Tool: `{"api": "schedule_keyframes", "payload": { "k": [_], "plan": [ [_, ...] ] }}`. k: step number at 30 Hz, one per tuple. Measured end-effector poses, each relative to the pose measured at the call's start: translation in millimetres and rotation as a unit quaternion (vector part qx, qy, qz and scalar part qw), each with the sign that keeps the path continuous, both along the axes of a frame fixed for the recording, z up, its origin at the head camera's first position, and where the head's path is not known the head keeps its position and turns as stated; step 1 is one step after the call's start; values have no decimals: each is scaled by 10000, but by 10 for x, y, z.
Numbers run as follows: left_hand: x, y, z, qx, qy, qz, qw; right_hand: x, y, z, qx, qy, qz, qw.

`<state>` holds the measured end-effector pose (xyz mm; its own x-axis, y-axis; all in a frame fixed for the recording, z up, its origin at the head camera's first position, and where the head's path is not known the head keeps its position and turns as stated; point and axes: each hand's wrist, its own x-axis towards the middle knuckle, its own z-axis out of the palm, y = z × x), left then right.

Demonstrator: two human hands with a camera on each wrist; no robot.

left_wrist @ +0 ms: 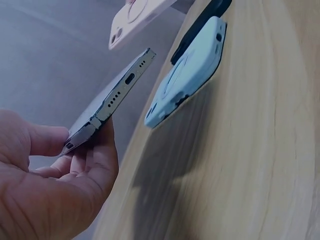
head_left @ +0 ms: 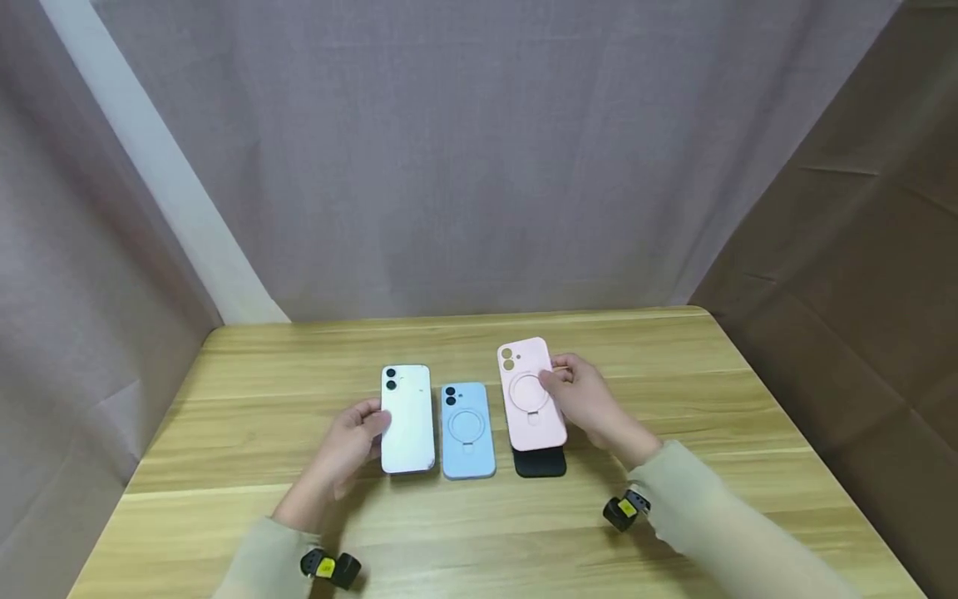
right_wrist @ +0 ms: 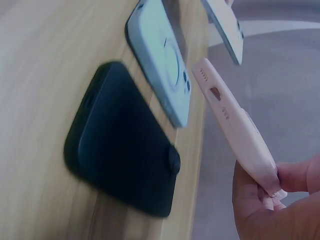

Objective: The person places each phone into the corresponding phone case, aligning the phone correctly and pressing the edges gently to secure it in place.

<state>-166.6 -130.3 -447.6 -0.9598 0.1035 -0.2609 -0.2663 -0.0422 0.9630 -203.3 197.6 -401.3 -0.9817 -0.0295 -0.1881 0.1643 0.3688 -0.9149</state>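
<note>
My left hand [head_left: 352, 441] pinches a white phone [head_left: 407, 424] by its left edge, thumb on the back. In the left wrist view the phone [left_wrist: 112, 97] is lifted off the table, its port end showing. My right hand [head_left: 587, 403] holds a pink phone case [head_left: 530, 416] by its right edge, with a ring on its back. The right wrist view shows this case [right_wrist: 235, 130] raised, with its port cutout visible. Below it lies a black phone or case [right_wrist: 125, 145], partly hidden in the head view. Between the hands a light blue cased phone [head_left: 468, 453] rests on the table.
All this is over a wooden table [head_left: 247, 399]. A grey curtain [head_left: 464, 166] hangs behind the table's back edge, and a brown cloth [head_left: 846, 274] hangs on the right. Each wrist wears a small black camera [head_left: 619, 512] on a strap.
</note>
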Motion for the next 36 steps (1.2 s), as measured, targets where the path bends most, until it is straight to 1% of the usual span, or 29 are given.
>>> {"api": "schedule_keyframes", "payload": {
  "k": [6, 15, 19, 24, 30, 33, 36],
  "plan": [
    [2, 84, -6, 212, -26, -8, 9998, 40, -192, 10, -135, -10, 177, 9998],
    [9, 188, -4, 366, -25, -140, 9992, 80, -387, -19, -173, -100, 179, 9996],
    [5, 236, -13, 425, -54, -199, 9989, 101, -454, -8, -292, -116, 185, 9993],
    [2, 279, -16, 477, -44, -294, 9984, 126, -543, 4, -616, -227, 233, 9976],
    [7, 310, -18, 603, -19, -431, 9972, 109, -621, -16, -983, -423, 361, 9936],
    [8, 313, -21, 688, -42, -453, 9966, 93, -635, -48, -1019, -435, 365, 9932],
    [8, 318, -31, 767, -41, -486, 9959, 77, -637, -89, -964, -446, 278, 9940]
  ]
}}
